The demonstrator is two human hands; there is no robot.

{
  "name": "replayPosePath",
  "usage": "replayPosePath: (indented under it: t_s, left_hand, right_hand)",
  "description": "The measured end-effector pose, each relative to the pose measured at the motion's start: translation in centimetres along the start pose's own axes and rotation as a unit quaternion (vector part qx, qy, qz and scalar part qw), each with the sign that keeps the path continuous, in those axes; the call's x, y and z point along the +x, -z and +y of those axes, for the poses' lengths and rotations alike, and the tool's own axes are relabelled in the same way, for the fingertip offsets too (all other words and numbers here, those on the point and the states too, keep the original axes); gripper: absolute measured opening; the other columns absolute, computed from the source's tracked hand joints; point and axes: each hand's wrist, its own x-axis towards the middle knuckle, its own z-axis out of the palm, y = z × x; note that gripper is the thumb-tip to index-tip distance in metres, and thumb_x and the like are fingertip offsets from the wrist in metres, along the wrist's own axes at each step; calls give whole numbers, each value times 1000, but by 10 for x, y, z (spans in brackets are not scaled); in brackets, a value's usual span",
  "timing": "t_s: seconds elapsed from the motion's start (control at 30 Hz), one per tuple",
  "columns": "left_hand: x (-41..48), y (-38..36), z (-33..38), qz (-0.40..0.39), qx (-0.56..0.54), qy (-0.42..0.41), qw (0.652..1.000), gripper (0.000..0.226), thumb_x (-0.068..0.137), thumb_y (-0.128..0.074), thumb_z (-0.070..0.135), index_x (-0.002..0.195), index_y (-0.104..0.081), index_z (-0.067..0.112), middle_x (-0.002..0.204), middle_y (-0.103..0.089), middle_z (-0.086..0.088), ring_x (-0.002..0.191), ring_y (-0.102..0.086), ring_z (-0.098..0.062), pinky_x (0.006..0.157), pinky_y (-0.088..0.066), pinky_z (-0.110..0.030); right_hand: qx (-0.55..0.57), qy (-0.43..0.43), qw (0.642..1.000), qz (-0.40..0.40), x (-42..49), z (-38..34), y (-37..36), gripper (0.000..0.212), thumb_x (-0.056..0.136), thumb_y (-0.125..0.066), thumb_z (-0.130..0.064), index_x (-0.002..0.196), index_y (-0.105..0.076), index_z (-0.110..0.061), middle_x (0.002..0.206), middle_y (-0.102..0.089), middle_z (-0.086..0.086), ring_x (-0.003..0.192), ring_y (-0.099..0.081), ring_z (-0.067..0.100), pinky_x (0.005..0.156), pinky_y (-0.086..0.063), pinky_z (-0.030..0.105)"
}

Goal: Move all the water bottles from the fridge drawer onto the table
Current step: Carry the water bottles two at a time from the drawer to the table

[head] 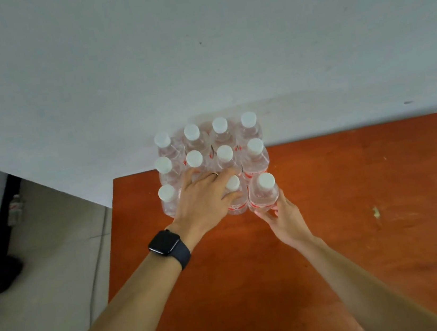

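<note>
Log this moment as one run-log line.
stage: placing | water bottles: upright block at table far corner | left hand: draped over front row, grip unclear | right hand: grips front-right bottle low
</note>
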Motion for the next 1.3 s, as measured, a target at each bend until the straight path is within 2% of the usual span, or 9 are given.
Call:
replayPosePath:
  t_s: [0.17,0.33,0.5,0.63,0.73,0.83,0.97,1.07,1.3]
  left_hand:
    - [-2,-1,2,17,-12,10,1000,45,93,-61,58,128,-56,30,100,-74,6,104,-64,-20,105,-30,-34]
    - [-4,1,7,22,-15,16,1000,48,92,-62,55,130,-56,26,109,-73,3,110,-64,-22,107,-32,-35]
    - [-4,0,7,10,-1,12,1000,44,95,-59,54,130,-51,28,111,-71,4,112,-62,-20,107,-34,-34]
    - [-4,4,7,-6,19,1,1000,48,96,-55,56,135,-45,29,118,-68,3,115,-61,-20,105,-37,-35]
    - [-7,10,9,-1,35,-6,999,50,96,-58,52,136,-46,26,126,-65,0,119,-60,-24,106,-39,-38]
    - [-13,18,19,18,50,-25,998,45,97,-56,45,136,-49,24,130,-63,-3,123,-56,-24,108,-37,-39]
    - [-14,27,48,37,34,-74,996,41,97,-54,37,137,-54,25,126,-64,-3,122,-56,-24,107,-38,-40]
    - [-12,30,84,34,10,-116,993,42,99,-50,40,140,-53,27,137,-58,3,130,-49,-19,112,-31,-38]
    - [-23,19,212,-18,-6,-236,972,46,101,-44,47,145,-47,33,149,-48,7,142,-34,-15,119,-20,-40]
  right_hand:
    - [-9,15,1000,-12,2,0,1,78,93,-67,-40,154,-20,-28,146,-52,-3,129,-55,17,106,-49,40]
    - [-21,10,999,-35,6,0,3,82,94,-66,-37,156,-13,-31,150,-49,-5,133,-53,17,109,-46,44]
    - [-13,-16,998,-57,10,-4,6,89,92,-69,-35,154,-6,-42,153,-45,-8,139,-46,17,114,-40,47]
    - [-14,-42,997,-64,7,-6,8,99,89,-74,-35,158,-3,-36,160,-34,-5,144,-39,23,116,-35,53]
    - [-31,-70,996,-42,-7,-4,18,98,89,-73,-36,159,-6,-29,162,-31,0,144,-40,27,114,-38,53]
    - [-63,-74,995,-19,-31,-11,38,84,92,-68,-38,158,-18,-24,158,-37,1,142,-42,23,112,-42,46]
    - [-92,-18,995,41,-77,-28,76,63,96,-62,-39,153,-36,-26,154,-44,-6,141,-42,16,115,-36,36]
    - [-122,20,987,98,-121,-40,110,51,98,-59,-41,146,-47,-30,148,-50,-11,138,-44,12,114,-32,28]
    - [-197,-21,953,230,-243,-23,184,38,101,-49,-42,139,-54,-40,148,-48,-16,143,-35,15,114,-34,35]
